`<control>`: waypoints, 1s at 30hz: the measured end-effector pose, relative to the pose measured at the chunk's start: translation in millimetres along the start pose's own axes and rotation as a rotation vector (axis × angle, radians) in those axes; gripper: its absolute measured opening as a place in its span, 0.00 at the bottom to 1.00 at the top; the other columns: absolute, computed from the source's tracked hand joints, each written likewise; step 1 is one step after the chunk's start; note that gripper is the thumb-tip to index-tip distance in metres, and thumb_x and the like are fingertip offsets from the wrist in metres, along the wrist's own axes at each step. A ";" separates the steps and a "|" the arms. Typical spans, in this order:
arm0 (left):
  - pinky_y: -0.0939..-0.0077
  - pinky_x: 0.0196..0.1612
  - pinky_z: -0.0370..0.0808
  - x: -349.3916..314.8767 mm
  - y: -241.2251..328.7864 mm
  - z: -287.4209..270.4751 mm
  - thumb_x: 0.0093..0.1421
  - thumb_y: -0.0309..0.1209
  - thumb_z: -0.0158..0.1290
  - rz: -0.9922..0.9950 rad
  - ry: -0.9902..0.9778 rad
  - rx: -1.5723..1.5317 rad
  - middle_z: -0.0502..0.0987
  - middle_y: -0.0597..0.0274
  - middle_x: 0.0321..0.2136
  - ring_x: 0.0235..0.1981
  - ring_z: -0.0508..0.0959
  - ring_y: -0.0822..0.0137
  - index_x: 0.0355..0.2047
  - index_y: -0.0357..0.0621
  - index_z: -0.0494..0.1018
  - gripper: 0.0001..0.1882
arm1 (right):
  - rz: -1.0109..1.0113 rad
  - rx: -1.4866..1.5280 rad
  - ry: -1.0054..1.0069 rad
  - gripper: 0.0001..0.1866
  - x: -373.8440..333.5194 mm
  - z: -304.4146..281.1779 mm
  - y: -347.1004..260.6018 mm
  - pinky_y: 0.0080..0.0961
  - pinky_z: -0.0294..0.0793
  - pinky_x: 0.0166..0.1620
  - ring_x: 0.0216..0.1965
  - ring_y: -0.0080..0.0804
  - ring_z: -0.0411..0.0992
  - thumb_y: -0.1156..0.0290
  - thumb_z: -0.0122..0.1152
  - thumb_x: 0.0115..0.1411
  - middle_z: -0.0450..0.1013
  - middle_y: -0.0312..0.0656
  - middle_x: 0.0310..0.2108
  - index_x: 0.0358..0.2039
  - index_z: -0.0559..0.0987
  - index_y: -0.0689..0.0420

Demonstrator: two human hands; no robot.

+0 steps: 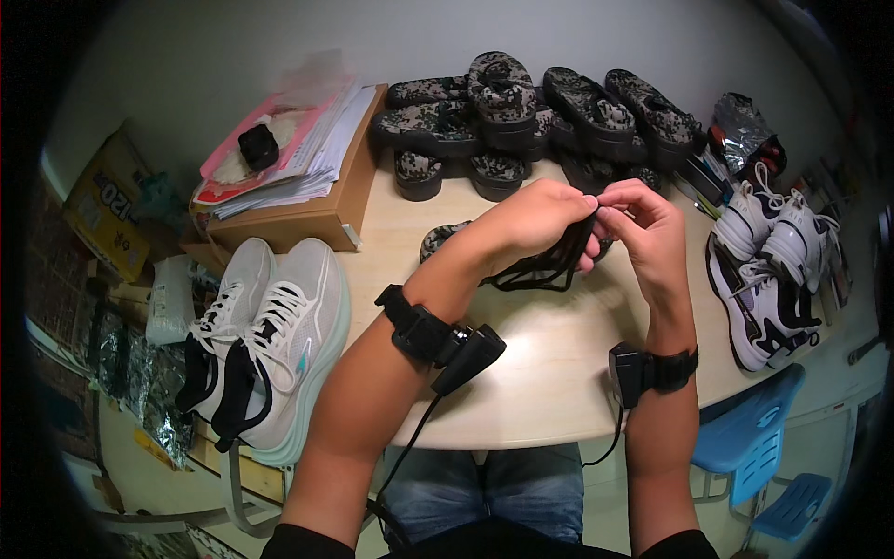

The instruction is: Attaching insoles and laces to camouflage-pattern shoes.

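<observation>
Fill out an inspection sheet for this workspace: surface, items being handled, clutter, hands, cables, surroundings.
Surface: pale wood-look table, bare toward its near edge.
Items handled: black cords, hanging in loops below the left hand.
Clutter: camouflage footwear piled at the back; grey sneakers at left; black-and-white sneakers at right; papers on a cardboard box.
Hands: left holds the cords; right hand meets it, fingertips together, grip unclear.
Cables: a black cable from each wrist device, left and right.
Surroundings: blue chair at right, plain wall behind.
</observation>
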State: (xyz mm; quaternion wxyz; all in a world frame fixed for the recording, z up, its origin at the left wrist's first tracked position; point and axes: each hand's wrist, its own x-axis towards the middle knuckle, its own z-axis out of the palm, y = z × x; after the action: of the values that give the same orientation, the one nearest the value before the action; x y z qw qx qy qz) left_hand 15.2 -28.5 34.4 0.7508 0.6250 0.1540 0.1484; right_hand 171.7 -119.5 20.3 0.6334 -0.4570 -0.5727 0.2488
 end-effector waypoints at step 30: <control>0.84 0.15 0.48 -14.9 11.7 -14.6 0.68 0.39 0.41 -0.135 -0.027 -0.097 0.53 0.78 0.14 0.13 0.49 0.81 0.24 0.45 0.66 0.16 | 0.012 0.151 0.409 0.07 7.2 -21.8 12.9 0.19 0.75 0.33 0.28 0.22 0.73 0.77 0.55 0.61 0.74 0.40 0.29 0.39 0.75 0.65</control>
State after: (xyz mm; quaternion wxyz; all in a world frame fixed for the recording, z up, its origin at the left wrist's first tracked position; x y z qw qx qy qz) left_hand -4.8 -19.6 44.1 0.7905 0.5781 0.1781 0.0964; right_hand 196.7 -114.0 14.3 0.7674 -0.4526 -0.4093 0.1966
